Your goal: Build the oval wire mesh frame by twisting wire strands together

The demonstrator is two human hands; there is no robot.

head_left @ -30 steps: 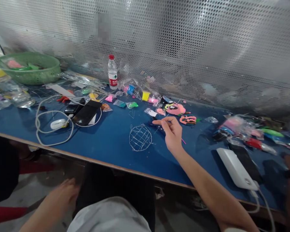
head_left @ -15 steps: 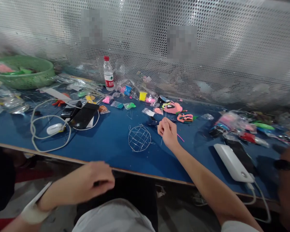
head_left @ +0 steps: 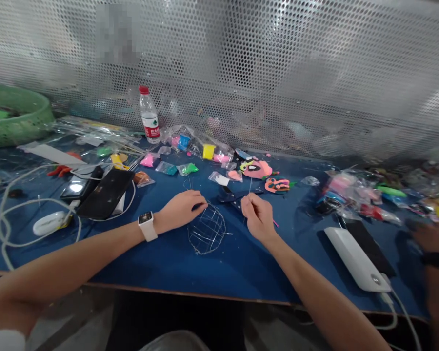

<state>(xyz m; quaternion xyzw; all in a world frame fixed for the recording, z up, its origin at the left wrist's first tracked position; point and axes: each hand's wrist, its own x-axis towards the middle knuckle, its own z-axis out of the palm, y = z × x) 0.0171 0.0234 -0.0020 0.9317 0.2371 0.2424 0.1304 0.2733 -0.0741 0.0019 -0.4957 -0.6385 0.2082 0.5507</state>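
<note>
A round wire frame (head_left: 212,229) with a criss-cross mesh lies on the blue table in front of me. My left hand (head_left: 186,208) reaches over its upper left edge, with thumb and fingers pinched on the rim. To the right of the frame, my right hand (head_left: 258,214) is closed on a thin straight wire (head_left: 250,183), which sticks up above the fingers. Between the hands, a dark tool (head_left: 229,196) lies on the table, partly hidden by my right hand. A pink clay piece (head_left: 258,169) with a white-and-black eye and an orange looped clay piece (head_left: 277,185) lie beyond.
Small bags of coloured clay (head_left: 188,168) and a water bottle (head_left: 149,117) line the back by a perforated metal screen (head_left: 205,78). Left are a phone (head_left: 108,192), looped cables and a green basket (head_left: 22,119). Right are a white power bank (head_left: 356,258) and another person's arm (head_left: 437,273).
My left hand has risen from below the table edge and come onto the wire frame's rim. The right hand keeps the wire. The view has shifted a little.
</note>
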